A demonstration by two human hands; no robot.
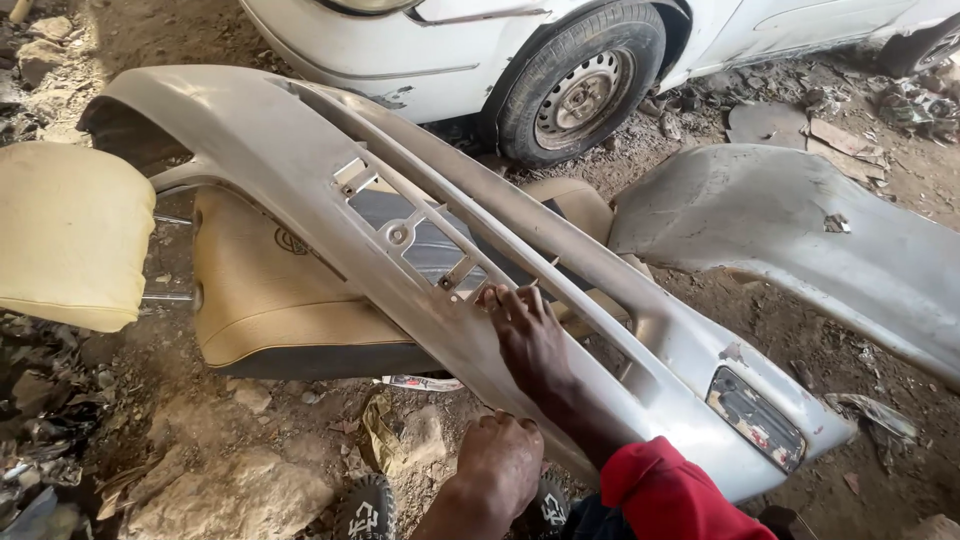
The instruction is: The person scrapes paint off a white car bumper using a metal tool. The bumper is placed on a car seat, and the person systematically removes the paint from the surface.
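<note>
The silver-grey front bumper cover (300,170) lies diagonally across the dirt floor (200,420), running from 10 o'clock to 4 o'clock, propped over a tan car seat (265,290) with its headrest (70,235) at 9 o'clock. The right hand (530,335) reaches onto the central grille opening, fingers extended and pressed against the lower edge of the number-plate bracket (410,235); a thin pointed item seems to sit at the fingertips, but what it is cannot be told. The left hand (498,462) rests loosely curled at 6 o'clock, against the bumper's lower lip, holding nothing visible. To work this area well, brace the cover with the left hand so the flexible shell does not rock on the seat, and keep the right fingertips on the bracket's edge, not on the thin ribs. Apply pressure gradually; aged plastic probably cracks readily. A second detached grey panel (800,230) lies at 3 o'clock, and a white car (400,50) stands at 12 o'clock with its front wheel (582,85) close to the bumper.
</note>
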